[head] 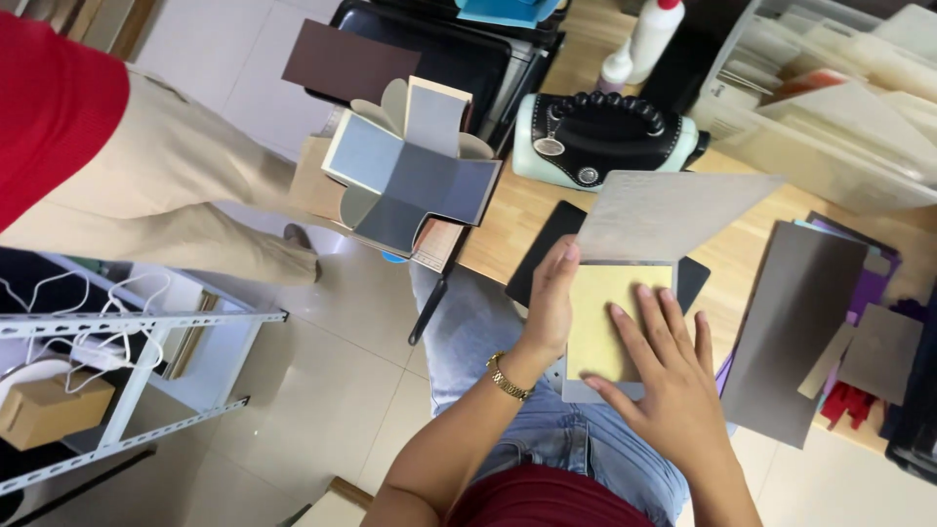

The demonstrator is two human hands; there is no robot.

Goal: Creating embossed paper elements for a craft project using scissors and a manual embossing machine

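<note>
The left hand (551, 298) grips the left edge of a grey folder (673, 220), thumb and fingers closed on it, and holds its cover lifted toward the far side. The right hand (669, 376) lies flat with fingers spread on a yellow card (610, 312) that sits inside the folder's near half, pressing it down. The folder rests at the near edge of the wooden tabletop (517, 210), partly over the person's lap, on top of a black mat (547, 249). Just beyond it stands a mint-and-black machine with a knobbed handle (600, 137). To the right lie a large grey sheet (795, 327) and purple papers (874, 278). To the left, an unfolded grey box (415, 176) sits at the tabletop's corner. Far left, another person in a red top and beige trousers (166, 185) stands near a white metal shelf (137, 381).
</note>
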